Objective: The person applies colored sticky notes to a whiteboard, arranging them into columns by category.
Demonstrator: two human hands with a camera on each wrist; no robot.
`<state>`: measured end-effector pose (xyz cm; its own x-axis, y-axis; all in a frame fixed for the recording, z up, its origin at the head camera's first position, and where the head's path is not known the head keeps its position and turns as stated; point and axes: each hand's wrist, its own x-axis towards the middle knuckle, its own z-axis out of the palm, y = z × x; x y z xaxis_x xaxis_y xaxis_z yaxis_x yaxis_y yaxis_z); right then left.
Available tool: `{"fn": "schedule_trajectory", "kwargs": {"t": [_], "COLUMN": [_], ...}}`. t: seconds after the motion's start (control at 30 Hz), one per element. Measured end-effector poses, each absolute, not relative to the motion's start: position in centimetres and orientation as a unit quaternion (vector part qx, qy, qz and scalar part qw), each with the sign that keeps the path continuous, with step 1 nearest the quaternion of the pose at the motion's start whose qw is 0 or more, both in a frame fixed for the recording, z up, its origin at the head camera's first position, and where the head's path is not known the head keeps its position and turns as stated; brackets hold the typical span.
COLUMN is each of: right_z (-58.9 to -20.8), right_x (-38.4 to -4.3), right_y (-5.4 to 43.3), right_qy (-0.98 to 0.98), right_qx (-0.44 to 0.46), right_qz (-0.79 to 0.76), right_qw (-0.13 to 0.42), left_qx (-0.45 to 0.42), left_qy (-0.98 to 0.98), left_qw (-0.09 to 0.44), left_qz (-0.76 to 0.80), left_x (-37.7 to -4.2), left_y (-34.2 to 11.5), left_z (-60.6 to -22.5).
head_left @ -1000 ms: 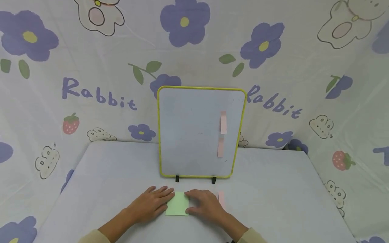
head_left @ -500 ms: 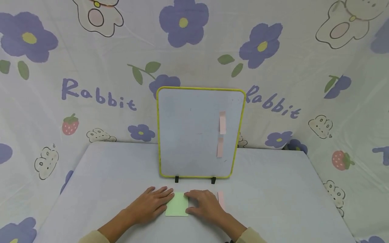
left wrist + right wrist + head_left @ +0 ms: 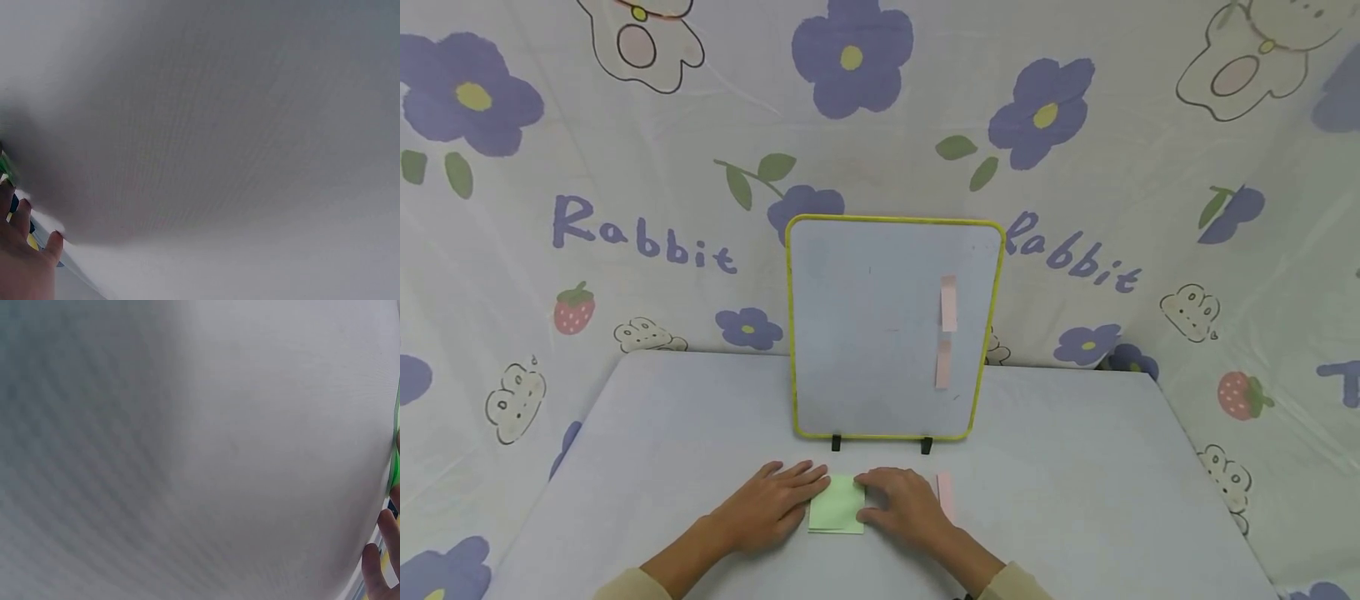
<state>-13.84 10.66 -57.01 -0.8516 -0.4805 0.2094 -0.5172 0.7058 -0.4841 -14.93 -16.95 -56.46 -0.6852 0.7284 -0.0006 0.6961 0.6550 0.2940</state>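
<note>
A square pad of green sticky notes point(image 3: 837, 504) lies on the white table in front of the board. In the head view my left hand point(image 3: 769, 507) rests flat with spread fingers, its fingertips and thumb on the pad's left edge. My right hand point(image 3: 906, 507) is curved at the pad's right side, index finger at the upper corner and thumb at the lower one, pinching the top sheet. Along the near edge that sheet stands a little off the ones below. Both wrist views show mostly tabletop, with fingers point(image 3: 55, 244) and fingers point(image 3: 371, 557) at the edges.
Behind the pad a whiteboard point(image 3: 880, 333) with a yellow rim stands on black feet point(image 3: 927, 446). Two pink paper strips point(image 3: 949, 304) are stuck on its right part. Another pink strip point(image 3: 945, 496) lies on the table point(image 3: 1075, 483) beside my right hand. Patterned cloth point(image 3: 647, 150) hangs around.
The near edge of the top green sheet has come up slightly and shifted from the pad, with a slight move of my right thumb. My left hand has stayed in place.
</note>
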Motion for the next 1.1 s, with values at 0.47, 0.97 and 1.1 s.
{"fn": "schedule_trajectory", "kwargs": {"t": [0.47,0.97,1.1], "right_z": [-57.1,-56.3,-56.1], "right_x": [-14.0,-14.1,-14.1], "right_y": [10.3,10.2,10.2], "right_qy": [-0.920,-0.905,-0.894], "right_qx": [0.263,0.245,0.240], "right_qz": [0.284,0.347,0.377], "right_qw": [0.056,0.029,-0.009], "left_qx": [0.400,0.389,0.386], "left_qy": [0.907,0.910,0.911], "left_qw": [0.049,0.062,0.062], "left_qz": [0.125,0.130,0.130], "left_x": [-14.6,-14.6,-14.6], "left_y": [-16.9,-17.0,-16.9], "left_z": [-55.9,-56.2,-56.1]}}
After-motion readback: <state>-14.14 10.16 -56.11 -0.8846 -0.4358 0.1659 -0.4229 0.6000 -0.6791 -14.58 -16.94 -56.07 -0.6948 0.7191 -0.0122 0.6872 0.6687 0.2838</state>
